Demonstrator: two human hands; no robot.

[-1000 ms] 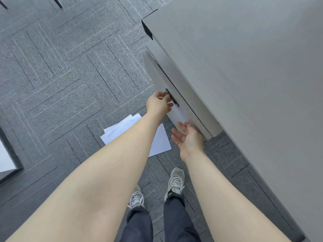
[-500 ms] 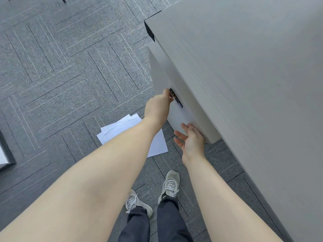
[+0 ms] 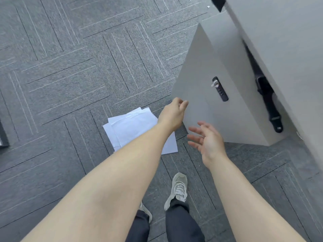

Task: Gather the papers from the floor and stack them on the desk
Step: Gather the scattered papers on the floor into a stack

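Observation:
Several white papers (image 3: 136,126) lie overlapping on the grey carpet, just left of a grey cabinet (image 3: 206,110). My left hand (image 3: 174,114) hovers over the papers' right edge, beside the cabinet's front, fingers loosely curled with a small gap to the thumb, holding nothing. My right hand (image 3: 208,138) is spread open in front of the cabinet's lower front, palm turned left, empty. The grey desk (image 3: 288,41) fills the upper right, above the cabinet.
The cabinet front carries a black combination lock with a metal knob (image 3: 219,89). A black wristwatch (image 3: 267,102) lies on the cabinet's top under the desk edge. My feet in grey sneakers (image 3: 177,189) stand below the papers. A dark object (image 3: 2,137) shows at the left edge.
My left hand has let go of the lock knob and dropped toward the papers. My right hand has come off the cabinet front. The view has shifted, showing more of the cabinet.

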